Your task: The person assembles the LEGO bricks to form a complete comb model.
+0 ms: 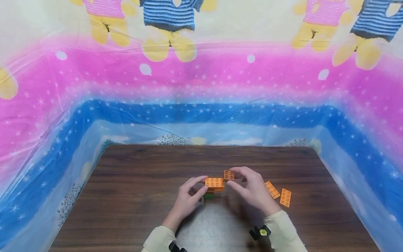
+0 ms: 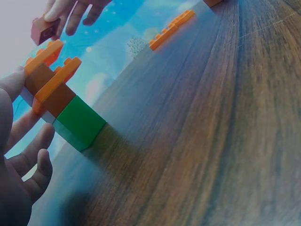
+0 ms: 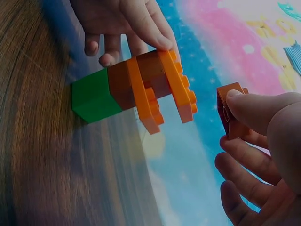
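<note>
While right grip [image 1: 254, 189] pinches brown brick [image 1: 228, 175] | left grip [image 1: 185, 200] pinches stack [image 1: 214, 183] | two orange plates [image 1: 285, 197] lie rightward

We are extending two arms [image 1: 284, 224] forward: one left hand [image 1: 187, 196], thumb [image 1: 200, 193] and forefinger [image 1: 196, 180] pinching, remaining fingers [image 2: 43, 169] loosely curling; one right hand [image 1: 253, 187], near it, likewise pinching between thumb and fingers.

Tower [image 1: 214, 188]: upright; green base [image 3: 96, 96], then brown blocks [image 3: 121, 87] alternating with orange slabs [image 3: 176, 87] overhanging its right side.
Brown brick [image 1: 228, 175]: four-studded, studs up, aloft just right of the tower's top, apart.
</note>
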The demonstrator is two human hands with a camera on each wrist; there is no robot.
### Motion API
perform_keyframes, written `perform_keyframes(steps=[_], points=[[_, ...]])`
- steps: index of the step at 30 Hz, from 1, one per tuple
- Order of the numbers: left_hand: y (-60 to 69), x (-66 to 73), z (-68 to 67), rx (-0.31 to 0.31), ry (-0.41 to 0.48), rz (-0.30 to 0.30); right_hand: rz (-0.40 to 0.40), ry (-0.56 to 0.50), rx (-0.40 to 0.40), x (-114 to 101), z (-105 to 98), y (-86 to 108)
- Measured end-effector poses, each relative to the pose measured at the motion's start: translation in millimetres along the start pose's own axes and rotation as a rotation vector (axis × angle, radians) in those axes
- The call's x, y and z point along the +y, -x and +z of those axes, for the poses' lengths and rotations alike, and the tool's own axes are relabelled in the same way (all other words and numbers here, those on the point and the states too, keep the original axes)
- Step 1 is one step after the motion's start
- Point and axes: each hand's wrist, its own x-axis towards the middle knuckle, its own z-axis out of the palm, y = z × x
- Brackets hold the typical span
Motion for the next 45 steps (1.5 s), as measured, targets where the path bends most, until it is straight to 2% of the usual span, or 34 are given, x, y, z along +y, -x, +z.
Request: perform_keyframes(steps=[3, 21, 29, 33, 38, 45], points=[[0.1, -5.5, -0.7, -0.006, 0.018, 0.007, -0.004, -0.009, -0.012, -3.5, 1.7, -2.1], [0.2, -5.0, -0.5, -0.01, 0.045, 0.011, -0.051, -0.08, -0.051, -13.3, 17.3, -8.4], [0.5, -6.2, 2.0, 0.006, 0.013, 0.015, -0.072, -0.048, -0.062, -16.2, 25.9, -10.2], [1.2, 2.5, 1.5, 0.007, -0.016, 0.024, -0.077, -0.036, -0.07, -17.9, 29.0, -11.0], [2.2, 18.1, -0.4, 0.009, -0.004, 0.045, -0.072, -0.052, -0.078, -19.2, 32.5, -12.4], [2.3, 23.7, -2.6, 0.009, 0.007, 0.043, -0.055, -0.038, -0.087, -19.4, 37.0, -13.8]])
